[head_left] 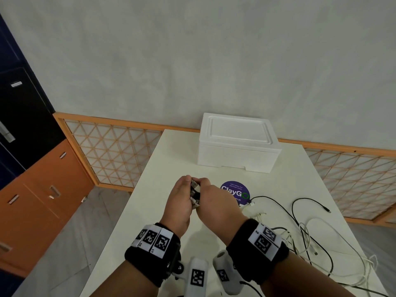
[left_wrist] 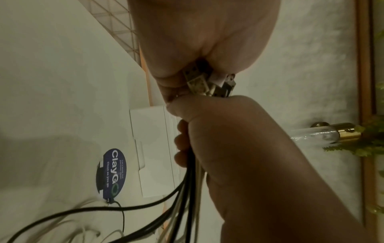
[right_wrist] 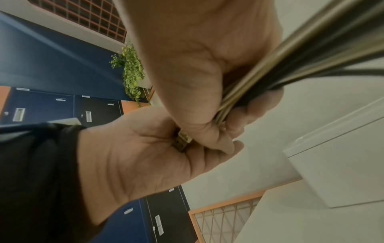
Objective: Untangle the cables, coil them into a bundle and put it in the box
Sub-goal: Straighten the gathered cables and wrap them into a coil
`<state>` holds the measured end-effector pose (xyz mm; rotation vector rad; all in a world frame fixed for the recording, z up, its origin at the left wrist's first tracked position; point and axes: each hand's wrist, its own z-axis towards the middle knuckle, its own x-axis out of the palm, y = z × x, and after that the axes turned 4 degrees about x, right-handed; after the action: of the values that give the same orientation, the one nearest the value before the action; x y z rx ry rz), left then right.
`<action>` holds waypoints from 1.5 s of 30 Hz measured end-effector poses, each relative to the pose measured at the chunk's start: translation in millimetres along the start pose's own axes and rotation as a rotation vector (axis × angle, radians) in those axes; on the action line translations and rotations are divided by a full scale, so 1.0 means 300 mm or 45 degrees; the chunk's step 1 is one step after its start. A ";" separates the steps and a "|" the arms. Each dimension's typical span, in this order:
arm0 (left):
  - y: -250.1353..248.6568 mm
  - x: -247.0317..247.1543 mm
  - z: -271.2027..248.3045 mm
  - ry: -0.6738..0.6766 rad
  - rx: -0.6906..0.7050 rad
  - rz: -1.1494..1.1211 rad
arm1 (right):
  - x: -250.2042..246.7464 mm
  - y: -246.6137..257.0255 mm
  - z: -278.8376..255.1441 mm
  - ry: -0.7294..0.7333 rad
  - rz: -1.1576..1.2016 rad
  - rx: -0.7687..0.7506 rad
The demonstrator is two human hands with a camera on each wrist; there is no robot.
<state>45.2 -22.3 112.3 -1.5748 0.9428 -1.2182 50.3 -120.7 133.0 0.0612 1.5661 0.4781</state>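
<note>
Both hands meet above the middle of the white table [head_left: 150, 211]. My right hand [head_left: 212, 202] grips a bundle of black and white cables [left_wrist: 182, 197] in its fist, just below their ends. The metal USB plugs [head_left: 194, 190] stick out of that fist, and my left hand [head_left: 182, 198] pinches them between thumb and fingers. In the right wrist view the cables [right_wrist: 280, 62] run through the right hand [right_wrist: 197, 65], with one plug [right_wrist: 184, 141] against the left hand [right_wrist: 135, 156]. The loose cable lengths [head_left: 308, 236] sprawl tangled over the table's right side. The white foam box [head_left: 237, 142] stands behind with its lid on.
A round purple ClayGo sticker [head_left: 234, 192] lies on the table in front of the box. Orange lattice screens [head_left: 111, 151] border the table at the back and right. Orange and dark cabinets [head_left: 42, 189] stand on the left. The table's left edge runs close to my left forearm.
</note>
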 end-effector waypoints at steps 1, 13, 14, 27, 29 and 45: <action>0.002 -0.001 0.001 0.002 -0.019 0.010 | 0.001 -0.001 -0.001 0.000 0.001 0.001; -0.005 0.001 -0.003 -0.005 -0.127 -0.051 | 0.037 0.005 0.001 0.002 0.241 -0.001; -0.002 0.000 -0.007 0.039 -0.141 -0.077 | 0.039 -0.003 0.006 0.019 0.250 0.005; 0.089 -0.043 0.035 -0.149 -0.349 0.070 | 0.020 -0.082 -0.005 0.461 0.597 0.105; 0.090 -0.045 0.039 -0.157 -0.354 0.055 | 0.036 -0.091 -0.013 0.286 0.447 0.052; 0.056 -0.008 0.012 -0.148 -0.129 0.073 | 0.058 -0.066 0.011 -0.030 0.608 0.123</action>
<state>47.4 -24.2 95.3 -1.6676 0.9802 -1.0418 57.2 -132.0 110.0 0.5214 1.5494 0.7698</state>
